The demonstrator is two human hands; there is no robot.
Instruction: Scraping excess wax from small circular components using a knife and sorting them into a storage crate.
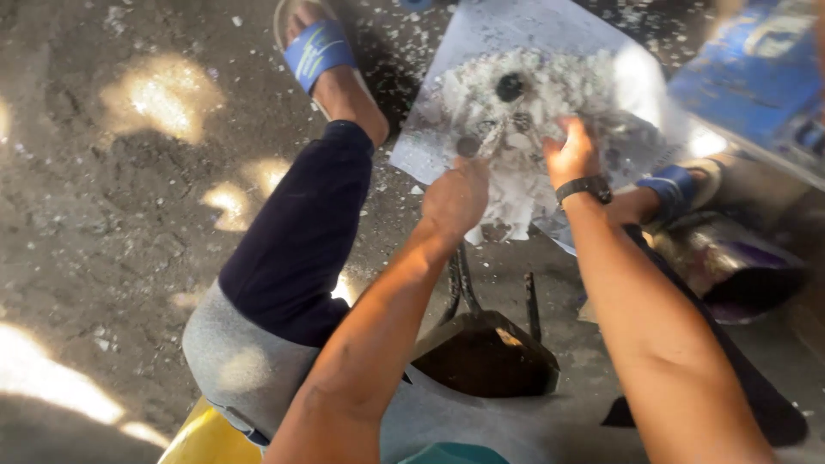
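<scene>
On the grey sheet (447, 155) spread over the dirt floor lies a heap of white shavings (524, 129), directly ahead of both hands. Left hand (455, 199) is closed around a thin tool at the heap's near edge; right hand (571, 155), fingers curled, presses into the heap, nearer its middle beside the dark round piece (510, 86).

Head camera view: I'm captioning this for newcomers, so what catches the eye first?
The pile of white flaky scraps on a pale grey sheet at top centre, with both hands in it: left hand, and right hand above a black wristwatch. At top left, a blue strapped sandal stands on dirt ground.
</scene>
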